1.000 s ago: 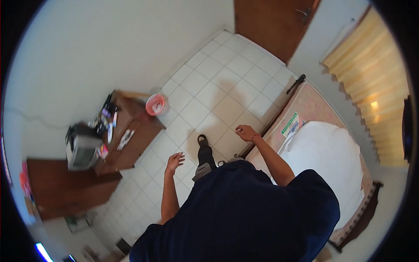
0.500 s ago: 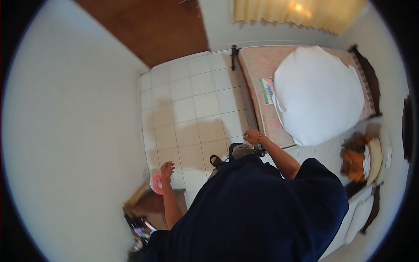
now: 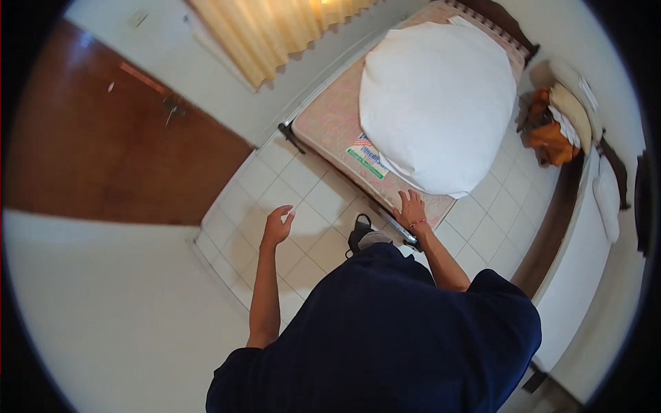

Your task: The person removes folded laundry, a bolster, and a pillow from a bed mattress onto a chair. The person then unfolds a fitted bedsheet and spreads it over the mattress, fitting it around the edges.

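My left hand [image 3: 278,225] hangs over the tiled floor, its fingers apart and holding nothing. My right hand [image 3: 411,211], with a red band at the wrist, has its fingers spread at the near corner of the pink mattress [image 3: 329,126]; whether it touches the mattress I cannot tell. A bulky white cloth [image 3: 441,103] lies bunched on the mattress, just beyond my right hand. Beside the cloth, a green, white and blue label [image 3: 367,157] shows on the mattress.
A brown door [image 3: 117,138] stands at the left, with a yellow curtain [image 3: 275,31] above. At the right are orange cloth [image 3: 551,143], a cream pillow [image 3: 571,110] and a second bed with a white surface [image 3: 575,275]. White tiles [image 3: 313,210] cover the floor.
The view has turned right: the bed now lies ahead, and the desk and pink bin have left view. My right hand has opened its fingers over the mattress corner.
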`<state>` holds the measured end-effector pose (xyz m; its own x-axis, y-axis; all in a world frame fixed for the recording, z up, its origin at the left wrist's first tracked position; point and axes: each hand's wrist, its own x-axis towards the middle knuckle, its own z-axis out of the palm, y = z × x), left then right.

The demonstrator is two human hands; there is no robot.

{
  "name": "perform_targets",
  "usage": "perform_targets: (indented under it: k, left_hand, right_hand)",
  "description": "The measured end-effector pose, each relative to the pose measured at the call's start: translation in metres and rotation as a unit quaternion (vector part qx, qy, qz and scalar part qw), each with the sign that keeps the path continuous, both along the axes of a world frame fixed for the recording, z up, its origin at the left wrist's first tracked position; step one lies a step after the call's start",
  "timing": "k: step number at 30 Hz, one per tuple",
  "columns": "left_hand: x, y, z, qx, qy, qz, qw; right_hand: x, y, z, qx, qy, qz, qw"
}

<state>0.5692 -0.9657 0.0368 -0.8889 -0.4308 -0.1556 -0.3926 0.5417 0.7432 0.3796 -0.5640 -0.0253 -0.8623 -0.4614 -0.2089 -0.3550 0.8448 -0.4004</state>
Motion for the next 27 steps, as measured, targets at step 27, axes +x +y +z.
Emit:
perform_targets:
  k: [27]
  left_hand:
    - [-0.470, -0.171, -0.206, -0.249, -0.163, -0.455, 0.839]
  right_hand:
    - [-0.029, -0.025, -0.092, 0.123, -0.104, -0.436, 0.886]
